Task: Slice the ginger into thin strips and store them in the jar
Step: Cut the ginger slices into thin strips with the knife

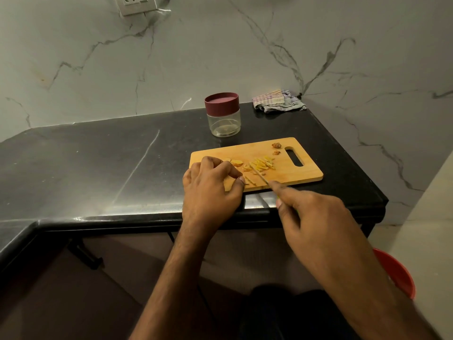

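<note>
**Cutting ginger into strips on the board**

Slicing is under way on the pale rectangular wooden chopping board (304, 171), which lies on the black polished stone counter (98, 163). At the left end of the board the left hand (210, 187) is set down with its fingers curled; thumb and fingertips seem to be pinched on a small bit of ginger, though what is pinned beneath them cannot be made out. Just beyond the knuckles a yellow uncut ginger chunk (237, 163) is seen. A narrow knife blade (259, 174) is laid across the middle of the board, and its handle is gripped by the right hand (316, 212), forefinger stretched along the spine. Just to the right of the blade a loose heap of thin yellow ginger strips (263, 164) is gathered, and two brownish trimmed ends (276, 148) are left near the handle slot. Behind the board the clear round jar with a maroon lid (222, 114) is stood, lid on and apparently empty. A striped folded cloth (277, 100) is tucked into the far right corner.

For even strips, the left fingertips are best kept tucked behind the knuckles, the piece laid flat, and the blade drawn in close, parallel cuts. The small, slippery remnant is likely to shift, so light pressure is advised.
</note>
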